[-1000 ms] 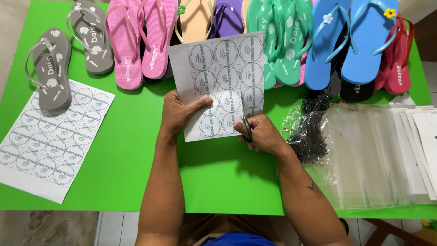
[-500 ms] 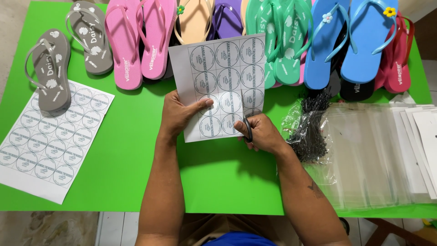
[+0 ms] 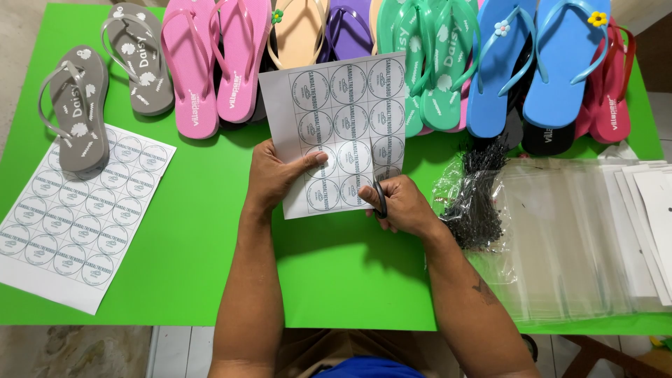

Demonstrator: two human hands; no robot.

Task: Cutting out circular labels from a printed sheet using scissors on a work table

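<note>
Cutting just begun, by the look of it — label sheet (image 3: 341,126) held up over the green table (image 3: 175,231), pinched at its lower left by left hand (image 3: 276,175). Right hand (image 3: 399,204) clamped on scissors (image 3: 379,197) at bottom edge. Second sheet (image 3: 73,217) untouched, left side.

The single view comes from a camera worn on the person's head, looking almost straight down from close above onto the green table (image 3: 175,280), with the person's forearms rising from the bottom edge of the frame. It faces away from the body, so the row of flip-flops (image 3: 420,70) along the table's far side runs across the top. No second view exists to share any part of the scene; the frame takes in nearly the whole tabletop.
</note>
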